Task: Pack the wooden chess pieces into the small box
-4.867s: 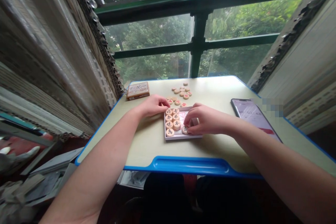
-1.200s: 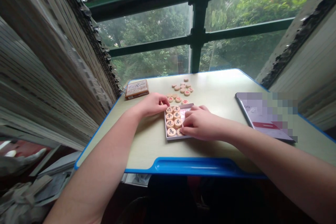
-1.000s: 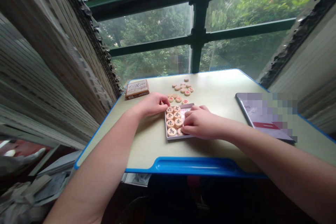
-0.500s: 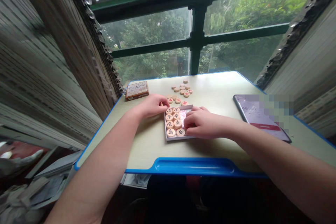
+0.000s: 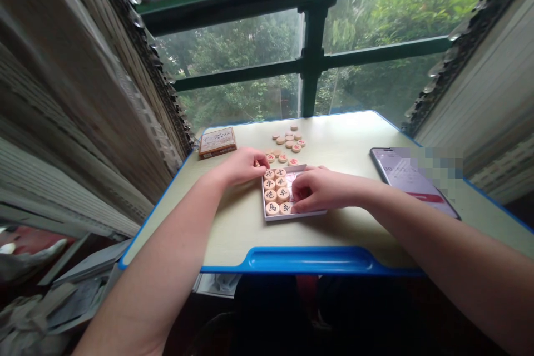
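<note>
So the small tray (image 5: 294,216) sits on the surface (image 5: 346,139) right in front of the person, close to the near edge. Two neat columns of round wooden game pieces (image 5: 275,192) fill its left side, four deep, faces up with dark characters on them.

The right hand (image 5: 321,189) lies over the tray's right half with the fingers curled down and the tips touching the columns near the bottom rows. Honestly I can't tell if it's pinching a piece or just pressing on one. The left hand (image 5: 242,166) rests at the tray's far left corner, fingers bent, tips right by the top piece there. Whether it grips anything is hidden too.

Just past the tray, a bunch of loose pieces (image 5: 288,142) lies scattered flat. A small flat box (image 5: 217,142) sits at the far left edge of the surface, and a phone (image 5: 411,178) lies well off to the right, screen up.
</note>
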The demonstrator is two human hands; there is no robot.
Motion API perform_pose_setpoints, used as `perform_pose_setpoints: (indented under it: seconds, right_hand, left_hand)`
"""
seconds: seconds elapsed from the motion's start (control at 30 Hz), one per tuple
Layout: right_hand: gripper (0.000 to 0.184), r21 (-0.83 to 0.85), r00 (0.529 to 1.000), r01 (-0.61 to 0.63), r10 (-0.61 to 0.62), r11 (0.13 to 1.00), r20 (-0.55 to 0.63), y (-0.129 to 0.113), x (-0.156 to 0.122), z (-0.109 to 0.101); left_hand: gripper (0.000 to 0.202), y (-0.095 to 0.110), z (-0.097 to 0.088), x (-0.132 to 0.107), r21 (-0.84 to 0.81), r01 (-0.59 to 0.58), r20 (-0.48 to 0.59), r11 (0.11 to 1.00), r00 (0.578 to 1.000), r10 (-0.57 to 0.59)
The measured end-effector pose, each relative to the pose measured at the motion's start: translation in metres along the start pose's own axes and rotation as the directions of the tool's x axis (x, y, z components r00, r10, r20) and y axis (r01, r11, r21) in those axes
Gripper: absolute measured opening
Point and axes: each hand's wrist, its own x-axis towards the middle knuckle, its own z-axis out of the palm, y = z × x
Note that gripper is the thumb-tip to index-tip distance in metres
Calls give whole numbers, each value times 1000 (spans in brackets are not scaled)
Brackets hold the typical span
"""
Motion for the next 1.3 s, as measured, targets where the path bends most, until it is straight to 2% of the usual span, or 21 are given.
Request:
perform_pose_setpoints:
  seconds: [0.5, 0.67, 0.73, 0.83, 0.97, 1.13, 1.3]
  right_hand:
    - [38, 28, 999, 44, -44, 999, 18, 4, 0, 0]
    - [36, 90, 998, 50, -47, 995, -39, 7, -2, 1]
    - [36, 175, 999, 51, -47, 983, -25, 10, -1, 2]
    - [36, 316, 1000, 21, -17, 949, -15, 14, 0, 3]
    - [35, 413, 990, 8, 51, 911, -133, 15, 1, 2]
    - [32, 443, 942, 90, 67, 892, -327, 19, 5, 5]
    - [32, 398, 918, 141, 31, 906, -394, 24, 11, 10]
  left_hand:
    - [23, -1, 2, 0, -24, 19, -54, 1000, 998, -20]
    - [26, -7, -1, 1, 124, 43, -133, 991, 991, -26]
    - [25, -10, -2, 1, 223, 1, -104, 975, 994, 23]
    - [25, -14, -3, 1, 252, -27, -67, 967, 997, 45]
    - [24, -16, -4, 0, 244, -33, -61, 969, 997, 50]
    - [28, -13, -6, -1, 196, -43, -19, 980, 999, 48]
    - [34, -15, -7, -2, 177, -45, 10, 983, 999, 43]
